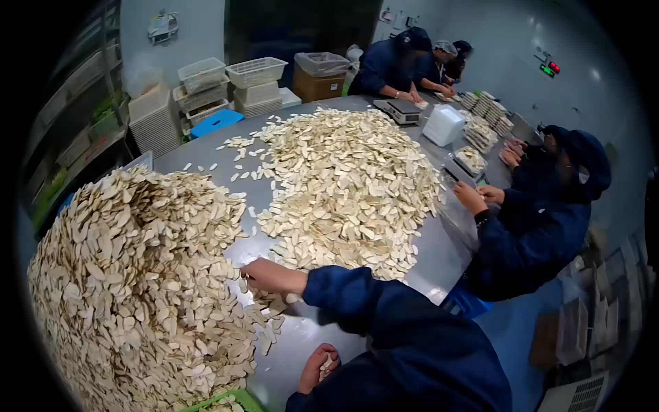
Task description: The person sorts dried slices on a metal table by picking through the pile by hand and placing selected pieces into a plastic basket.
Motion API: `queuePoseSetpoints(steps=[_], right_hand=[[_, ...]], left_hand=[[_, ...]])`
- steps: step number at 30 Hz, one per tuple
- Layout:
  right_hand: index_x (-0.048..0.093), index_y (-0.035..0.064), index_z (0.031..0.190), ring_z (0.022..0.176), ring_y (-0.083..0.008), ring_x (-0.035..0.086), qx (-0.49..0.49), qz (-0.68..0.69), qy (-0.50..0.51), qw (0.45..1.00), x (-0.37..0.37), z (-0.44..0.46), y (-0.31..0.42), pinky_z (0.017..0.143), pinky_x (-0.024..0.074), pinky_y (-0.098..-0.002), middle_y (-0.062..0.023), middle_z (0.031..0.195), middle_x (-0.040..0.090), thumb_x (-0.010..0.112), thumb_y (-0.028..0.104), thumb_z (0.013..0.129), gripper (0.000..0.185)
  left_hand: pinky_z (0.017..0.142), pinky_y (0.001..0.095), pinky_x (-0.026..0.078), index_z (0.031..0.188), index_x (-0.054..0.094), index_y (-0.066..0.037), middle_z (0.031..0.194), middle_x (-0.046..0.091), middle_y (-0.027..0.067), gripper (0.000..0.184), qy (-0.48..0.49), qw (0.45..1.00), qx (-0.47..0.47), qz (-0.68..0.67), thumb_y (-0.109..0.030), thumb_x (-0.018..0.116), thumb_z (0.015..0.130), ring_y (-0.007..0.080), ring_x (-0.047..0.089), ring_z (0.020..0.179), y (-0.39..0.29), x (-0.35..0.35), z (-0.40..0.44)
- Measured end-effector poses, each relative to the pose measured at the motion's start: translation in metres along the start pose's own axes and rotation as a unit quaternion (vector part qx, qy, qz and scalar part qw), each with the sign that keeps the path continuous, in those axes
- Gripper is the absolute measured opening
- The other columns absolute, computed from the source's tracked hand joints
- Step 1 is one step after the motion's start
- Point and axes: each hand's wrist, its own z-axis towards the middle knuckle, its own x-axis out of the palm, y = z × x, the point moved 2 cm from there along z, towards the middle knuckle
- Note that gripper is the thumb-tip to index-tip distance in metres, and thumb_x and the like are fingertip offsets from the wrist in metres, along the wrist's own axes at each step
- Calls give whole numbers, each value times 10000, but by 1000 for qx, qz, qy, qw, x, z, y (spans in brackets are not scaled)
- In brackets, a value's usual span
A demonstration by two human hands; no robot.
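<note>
My right hand (273,276) reaches left across the metal table, its fingers pinched at the edge of a large heap of pale, oval dried slices (137,268). A slice shows at its fingertips, partly hidden. Beneath the wrist lie loose slices (269,302). Closer to my body, my left hand (318,367) is curled, palm partly turned up, around a few pale slices (325,365). Beyond my right arm spreads a second, flatter heap of slices (343,189).
A green crate (230,399) sits at the near edge. Co-workers in blue (535,213) work along the right side and far end. Near them are a scale (398,110), a stack of white trays (443,125) and filled packs (487,113). Baskets (255,72) stand behind the table.
</note>
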Motion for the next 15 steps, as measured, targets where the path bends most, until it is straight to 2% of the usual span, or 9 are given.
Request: queuePoseSetpoints(steps=[1, 4, 7, 8, 10, 11, 12, 14, 15], right_hand=[[636, -15, 936, 758, -361, 626, -21, 20, 22, 999, -9, -22, 6, 695, 487, -420, -210, 792, 639, 556, 129, 824, 199], [652, -5, 916, 742, -325, 616, 12, 118, 126, 985, -38, -88, 39, 693, 480, -390, -174, 796, 639, 569, 161, 843, 200], [659, -4, 923, 737, -273, 631, 29, 146, 209, 967, -44, -134, 59, 688, 484, -369, -150, 788, 662, 558, 155, 821, 215], [661, -2, 931, 741, -277, 633, 9, 150, 238, 959, -40, -147, 59, 691, 486, -372, -150, 792, 664, 559, 165, 820, 225], [641, -13, 964, 774, -330, 618, 1, 156, 279, 948, -36, -164, 62, 710, 481, -389, -177, 834, 651, 568, 193, 852, 245], [641, -9, 973, 777, -331, 620, 32, 131, 241, 961, -39, -165, 58, 709, 481, -393, -178, 835, 651, 568, 197, 852, 249], [642, -4, 982, 781, -332, 622, 60, 108, 205, 971, -41, -165, 54, 709, 481, -398, -179, 836, 652, 569, 200, 851, 254], [642, 17, 1025, 790, -345, 624, 119, 65, 132, 982, -40, -156, 33, 710, 478, -420, -180, 842, 654, 568, 197, 846, 264], [640, 23, 1006, 782, -352, 619, 89, 8, 43, 995, -30, -150, 11, 704, 478, -431, -170, 817, 648, 573, 198, 838, 252]], left_hand=[[570, 209, 397, 1106, 515, -37, 910, 526, 69, 221, 5, 1000, 1, -11, -173, 561, 938, 126, 439, 687, 1, -2, 0], [617, 238, 438, 1132, 502, -46, 948, 535, 79, 230, 12, 997, -4, -77, -196, 526, 960, 146, 476, 725, 4, -8, 1], [686, 289, 469, 1156, 493, -56, 988, 540, 78, 239, -229, 973, 15, -10, -205, 514, 970, 170, 509, 770, -6, 54, -5], [945, 442, 490, 1297, 481, -96, 1188, 586, 102, 368, -163, 986, -11, -17, -310, 433, 1001, 246, 590, 1086, 2, 14, -4], [952, 451, 482, 1294, 490, -110, 1181, 589, 104, 375, -125, 989, -36, -65, -338, 411, 1006, 246, 591, 1083, 6, -24, 0], [955, 455, 479, 1292, 494, -117, 1178, 590, 104, 380, -109, 989, -46, -89, -352, 400, 1009, 246, 592, 1081, -1, 7, 4], [890, 387, 488, 1193, 535, -107, 1127, 572, 101, 290, -236, 972, 13, -4, -304, 457, 995, 224, 579, 1002, 0, 37, -5], [779, 342, 471, 1109, 527, -86, 1078, 538, 85, 197, -121, 992, 19, -42, -219, 524, 964, 197, 517, 907, 5, 22, -6], [724, 319, 463, 1067, 523, -75, 1053, 520, 78, 159, -63, 996, 23, -61, -176, 557, 948, 184, 486, 860, 6, 11, -7]])
